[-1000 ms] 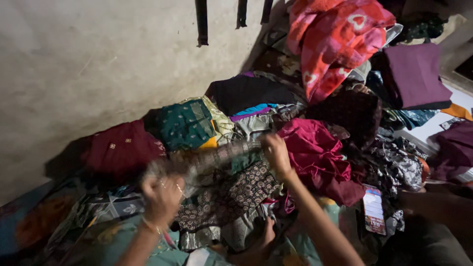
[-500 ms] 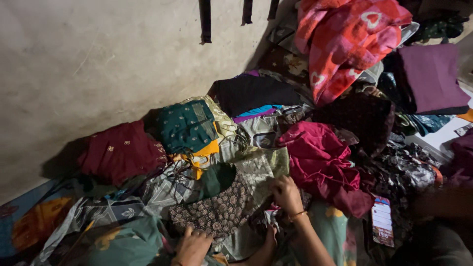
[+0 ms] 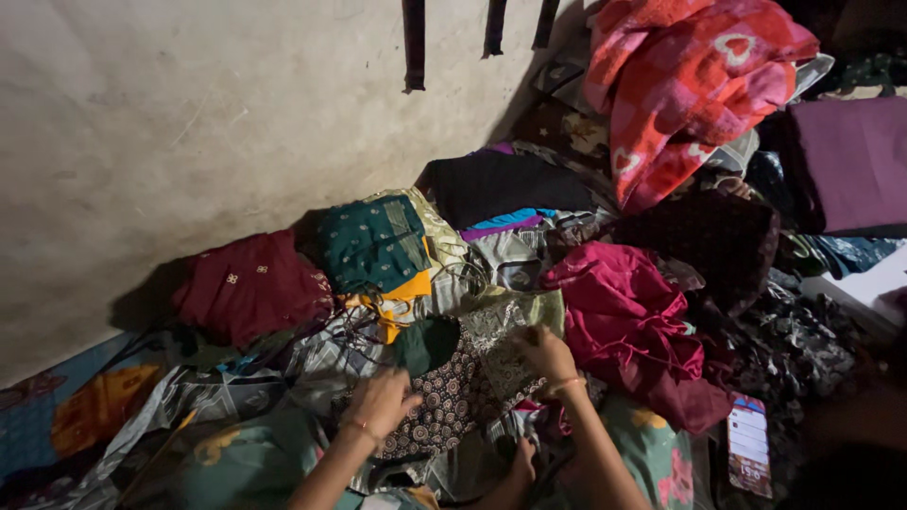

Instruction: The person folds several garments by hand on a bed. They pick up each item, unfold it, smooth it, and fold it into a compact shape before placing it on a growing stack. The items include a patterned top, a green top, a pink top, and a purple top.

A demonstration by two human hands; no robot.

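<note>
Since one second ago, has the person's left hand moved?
Yes. The left hand came down from a raised position and now rests on the dark garment printed with round motifs, nearer the folded green dotted cloth sideways.

Rectangular white-and-red tag (image 3: 750, 457) lies among clothes, lower right.

That dark printed garment (image 3: 444, 401) with the little round motifs lies spread flat right under both hands, a green lining showing at its neckline just above the left hand. Its pale green patterned part (image 3: 505, 335) sits bunched under the right fingers.
</note>
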